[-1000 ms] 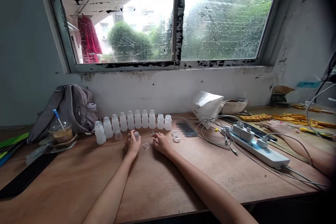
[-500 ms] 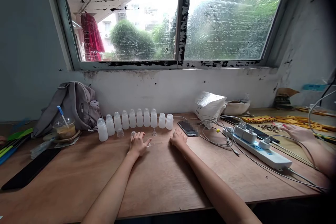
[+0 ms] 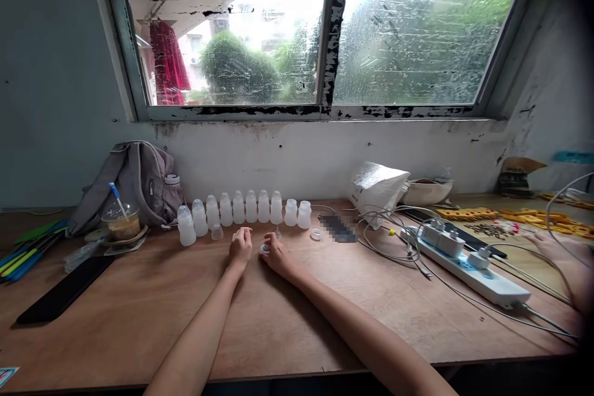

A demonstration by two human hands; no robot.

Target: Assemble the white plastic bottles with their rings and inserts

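My left hand [image 3: 241,247] rests on the table with its fingers curled together; whatever lies under them is hidden. Just right of it, my right hand [image 3: 279,255] pinches a small white ring [image 3: 264,249] at the tabletop. Behind both hands stands a row of frosted white baby bottles [image 3: 226,211]. Most carry clear domed tops, while the two bottles [image 3: 297,215] at the right end have open necks. A loose clear dome cap [image 3: 217,232] sits before the row, and another clear piece [image 3: 277,232] shows behind my right fingers. Another white ring [image 3: 316,234] lies to the right.
A blurred phone [image 3: 341,229], tangled cables and a white power strip [image 3: 468,266] lie at right. A co-worker's hand [image 3: 552,247] is at far right by yellow parts. At left are a drink cup [image 3: 121,224], a grey backpack [image 3: 134,185] and a black slab [image 3: 65,291].
My right hand has moved left from beside the phone to the white ring near my left hand, uncovering another ring. My left hand's fingers have drawn together. The view has shifted slightly.
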